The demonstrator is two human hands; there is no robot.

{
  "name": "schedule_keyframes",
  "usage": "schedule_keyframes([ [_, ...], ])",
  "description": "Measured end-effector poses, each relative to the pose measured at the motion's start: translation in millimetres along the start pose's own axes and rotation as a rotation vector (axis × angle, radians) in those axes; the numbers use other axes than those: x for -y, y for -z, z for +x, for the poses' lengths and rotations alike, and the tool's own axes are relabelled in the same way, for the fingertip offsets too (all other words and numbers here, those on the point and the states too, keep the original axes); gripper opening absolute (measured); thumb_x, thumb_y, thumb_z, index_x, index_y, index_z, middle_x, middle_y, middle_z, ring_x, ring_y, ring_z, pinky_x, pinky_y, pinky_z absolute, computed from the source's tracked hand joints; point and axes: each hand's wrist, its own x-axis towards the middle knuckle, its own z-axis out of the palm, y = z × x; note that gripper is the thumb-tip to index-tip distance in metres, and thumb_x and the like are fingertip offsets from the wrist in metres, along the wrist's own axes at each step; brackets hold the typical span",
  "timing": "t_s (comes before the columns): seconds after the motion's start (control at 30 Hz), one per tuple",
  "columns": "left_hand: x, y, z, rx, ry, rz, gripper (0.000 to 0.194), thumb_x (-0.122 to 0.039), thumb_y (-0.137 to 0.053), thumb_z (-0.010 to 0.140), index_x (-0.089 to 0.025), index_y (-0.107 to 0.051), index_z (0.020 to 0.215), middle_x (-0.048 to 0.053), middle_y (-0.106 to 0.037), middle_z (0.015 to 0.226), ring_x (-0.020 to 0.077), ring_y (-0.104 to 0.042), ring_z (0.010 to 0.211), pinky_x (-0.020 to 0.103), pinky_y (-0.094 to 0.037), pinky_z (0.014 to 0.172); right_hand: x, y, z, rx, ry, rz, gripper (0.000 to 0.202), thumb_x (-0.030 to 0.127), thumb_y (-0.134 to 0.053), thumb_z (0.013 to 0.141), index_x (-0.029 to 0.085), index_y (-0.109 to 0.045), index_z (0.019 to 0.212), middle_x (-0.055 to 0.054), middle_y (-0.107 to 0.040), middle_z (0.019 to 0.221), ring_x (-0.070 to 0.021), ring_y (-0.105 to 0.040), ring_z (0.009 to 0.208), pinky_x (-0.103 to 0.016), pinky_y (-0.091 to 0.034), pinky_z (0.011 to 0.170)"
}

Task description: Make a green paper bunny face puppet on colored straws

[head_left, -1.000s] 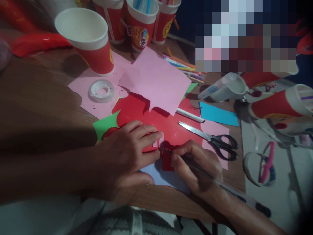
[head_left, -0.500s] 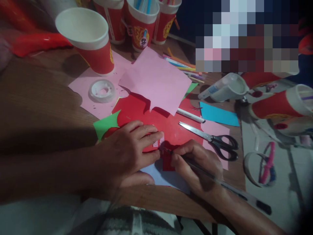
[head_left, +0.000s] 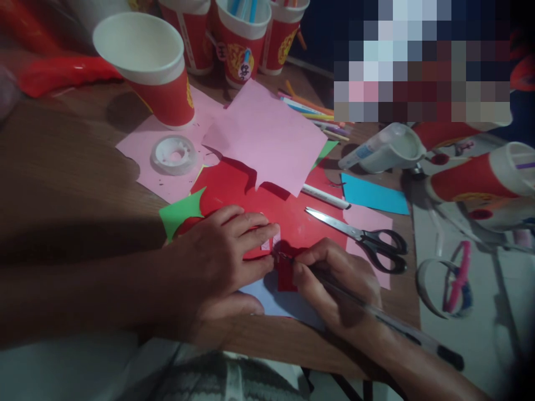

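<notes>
My left hand (head_left: 228,256) lies flat, fingers stretched over red paper (head_left: 229,186) and a small pink paper piece (head_left: 276,236) with pen lines on it. Pinched in my right hand (head_left: 340,278) is a pen (head_left: 388,320) with a clear barrel, its tip at the lower end of the pink piece, close to my left fingertips. A pale blue sheet (head_left: 270,295) shows under both hands. Just beyond my right hand rest scissors (head_left: 355,231) with black handles, blades partly apart. A larger pink sheet (head_left: 267,136) overlaps the red paper, and a white marker (head_left: 326,196) pokes out from beneath it.
A red and white paper cup (head_left: 163,94) and a tape roll (head_left: 173,155) stand on pink paper at the left. More cups (head_left: 242,50) holding straws are behind. On the right are a blue paper strip (head_left: 374,194), a tipped cup (head_left: 468,175) and a ring-shaped item (head_left: 445,287).
Almost nothing differs. The pen in my right hand has tilted very slightly, while my left hand stays in place on the paper.
</notes>
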Motion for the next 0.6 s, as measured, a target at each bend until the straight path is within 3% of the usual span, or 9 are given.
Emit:
schedule_keyframes([
  [0.2, 0.3, -0.8, -0.9, 0.008, -0.006, -0.010, 0.036, -0.047, -0.055, 0.081, -0.019, -0.065, 0.102, 0.014, -0.051, 0.132, 0.0330, -0.046, 0.116, 0.053, -0.035, 0.092, 2.5, 2.4, 1.0, 0.041, -0.058, 0.081, 0.007, 0.016, -0.057, 0.078, 0.020, -0.054, 0.073, 0.007, -0.060, 0.052, -0.0054, -0.051, 0.037, -0.015, -0.038, 0.037],
  [0.47, 0.2, -0.3, -0.2, 0.019, 0.002, -0.031, 0.035, -0.046, -0.055, 0.081, -0.019, -0.065, 0.102, 0.014, -0.051, 0.132, 0.0335, -0.046, 0.116, 0.054, -0.035, 0.092, 1.5, -1.7, -0.3, -0.012, -0.035, 0.050, 0.006, 0.016, -0.060, 0.075, 0.020, -0.055, 0.072, 0.006, -0.060, 0.052, -0.0065, -0.052, 0.038, -0.017, -0.039, 0.040],
  [0.6, -0.1, -0.1, -0.6, 0.021, 0.007, -0.023, 0.035, -0.046, -0.055, 0.082, -0.019, -0.066, 0.100, 0.015, -0.052, 0.132, 0.0337, -0.046, 0.117, 0.054, -0.037, 0.092, 2.7, 1.7, -0.7, -0.065, -0.152, 0.177, 0.006, 0.020, -0.059, 0.079, 0.021, -0.056, 0.073, 0.005, -0.060, 0.053, -0.0088, -0.055, 0.041, -0.018, -0.041, 0.039],
])
